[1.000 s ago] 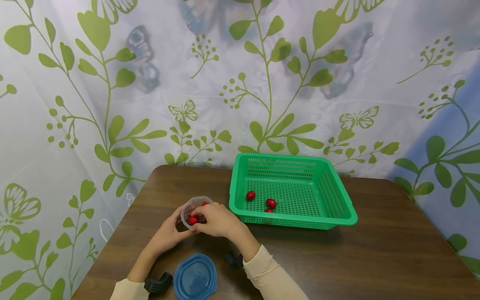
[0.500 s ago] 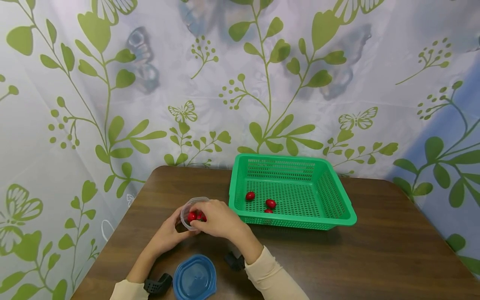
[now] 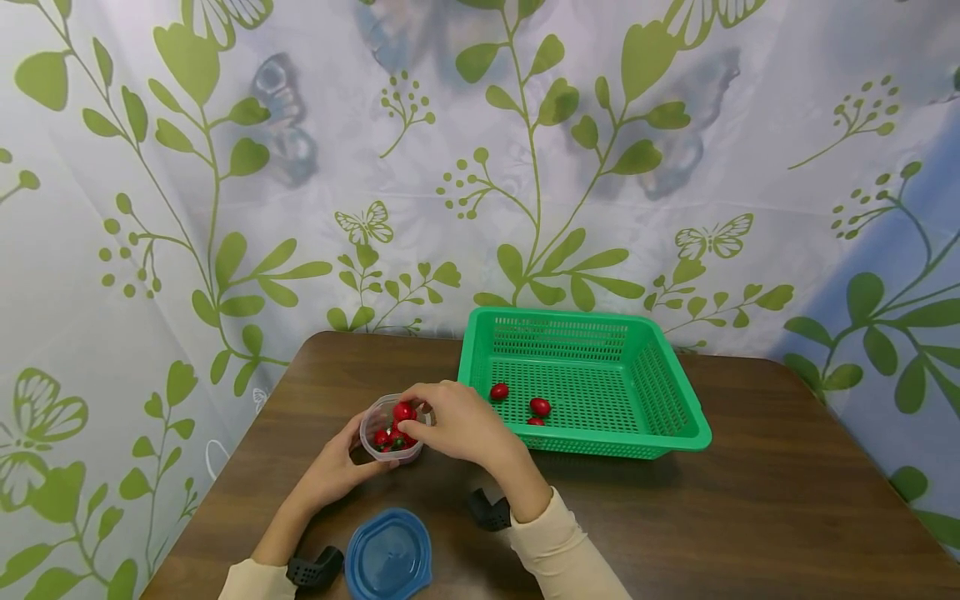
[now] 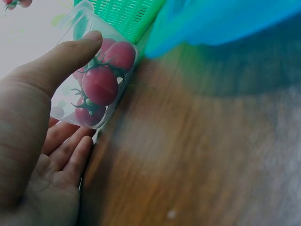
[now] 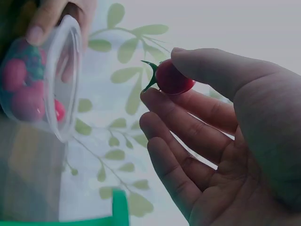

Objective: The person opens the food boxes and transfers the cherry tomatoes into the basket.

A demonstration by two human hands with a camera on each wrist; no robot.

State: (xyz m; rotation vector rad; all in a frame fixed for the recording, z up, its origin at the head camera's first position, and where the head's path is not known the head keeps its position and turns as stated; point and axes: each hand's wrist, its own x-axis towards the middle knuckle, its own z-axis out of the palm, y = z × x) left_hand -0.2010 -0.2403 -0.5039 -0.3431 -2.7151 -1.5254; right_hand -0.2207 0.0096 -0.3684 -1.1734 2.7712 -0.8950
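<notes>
My left hand grips a clear plastic container, thumb on one side and fingers on the other. Several red cherry tomatoes with green stems lie inside it, seen through its wall in the left wrist view. Just above the container's right rim, my right hand pinches one cherry tomato between thumb and fingertips. Its green stem points away from the palm in the right wrist view, and the tomato is apart from the container there.
A green perforated basket stands at the back of the brown table, with a few cherry tomatoes inside. The blue lid lies near the front, between the forearms. A patterned curtain hangs behind the table.
My right hand has risen out of the container and moved slightly right, now holding a cherry tomato. The left hand and container have stayed in place.
</notes>
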